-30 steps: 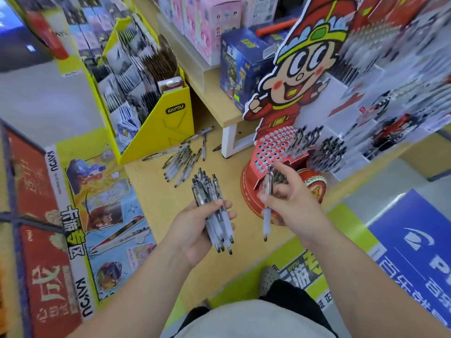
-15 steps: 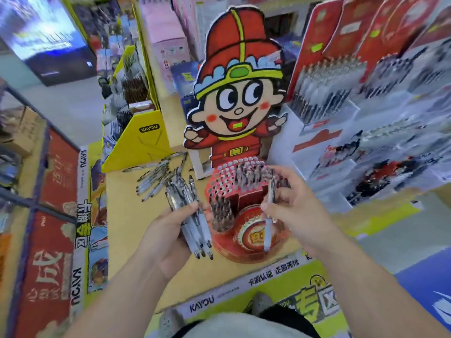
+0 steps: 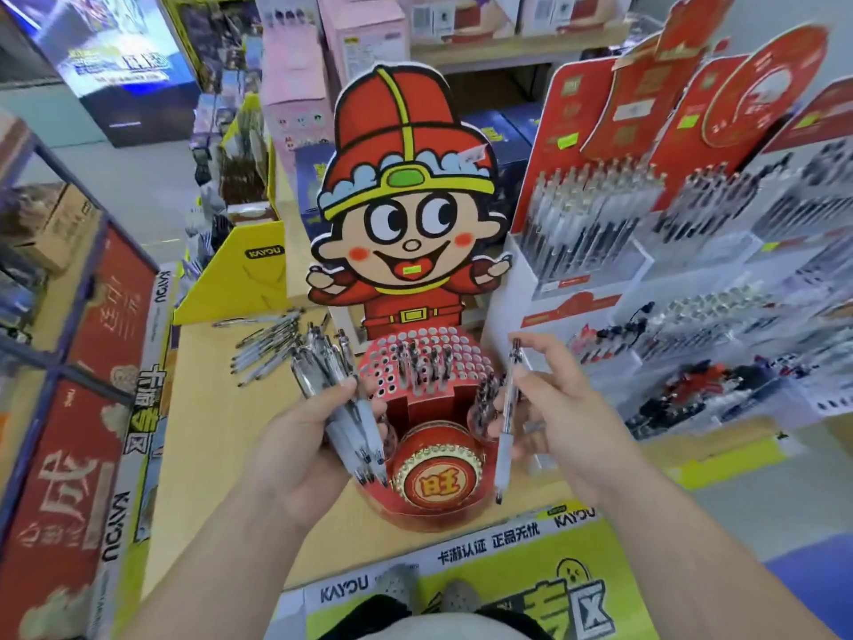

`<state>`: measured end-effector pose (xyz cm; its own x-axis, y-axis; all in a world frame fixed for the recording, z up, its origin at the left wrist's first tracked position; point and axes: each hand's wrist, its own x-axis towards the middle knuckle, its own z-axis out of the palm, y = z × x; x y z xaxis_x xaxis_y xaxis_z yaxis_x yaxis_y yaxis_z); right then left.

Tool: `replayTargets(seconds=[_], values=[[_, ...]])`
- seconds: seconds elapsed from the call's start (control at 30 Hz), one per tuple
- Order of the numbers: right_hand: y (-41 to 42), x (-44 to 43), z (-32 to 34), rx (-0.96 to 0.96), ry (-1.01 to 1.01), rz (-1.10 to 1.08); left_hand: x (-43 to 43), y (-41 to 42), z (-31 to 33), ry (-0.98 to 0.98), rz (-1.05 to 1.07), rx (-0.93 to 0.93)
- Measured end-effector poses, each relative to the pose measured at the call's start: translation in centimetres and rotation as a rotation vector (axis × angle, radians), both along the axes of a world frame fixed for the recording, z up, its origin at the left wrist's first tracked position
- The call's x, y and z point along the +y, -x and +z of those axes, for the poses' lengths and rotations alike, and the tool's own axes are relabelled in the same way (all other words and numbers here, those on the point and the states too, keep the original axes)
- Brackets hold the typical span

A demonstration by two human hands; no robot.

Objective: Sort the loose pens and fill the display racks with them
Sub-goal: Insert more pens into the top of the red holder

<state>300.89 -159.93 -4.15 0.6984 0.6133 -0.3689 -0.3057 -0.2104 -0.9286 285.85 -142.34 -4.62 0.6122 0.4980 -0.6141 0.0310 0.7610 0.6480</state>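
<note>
Red cardboard display rack on the wooden table held a few pens in its round holes. The left hand gripped a bundle of clear pens; the right hand pinched one clear pen. The rack's gold badge read "旺"; a yellow box read "KAYOU".

Pens in both hands at the red rack on the table's front edge.
The left hand grips a bundle of pens, tips down; the right hand pinches a single pen, near upright, beside the rack's right side. Loose pens lie toward the table's back edge.
</note>
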Motion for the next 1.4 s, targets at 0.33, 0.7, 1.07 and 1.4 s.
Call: replayTargets(seconds=[0.33,0.7,1.07,1.4], values=[[-1.6,3.7,3.6,-0.174,-0.02,-0.11,3.5,0.4,-1.9,0.026,-0.007,-0.049],[-3.3,6.0,5.4,-0.536,-0.013,-0.197,4.8,-0.4,-2.3,0.054,-0.027,-0.066],[-6.5,9.5,0.6,-0.585,0.249,0.262,3.8,-2.3,-3.3,0.064,0.076,-0.008],[-7.3,10.0,-0.4,-0.728,0.287,0.384,2.9,-3.4,-3.9,0.036,0.142,0.029]])
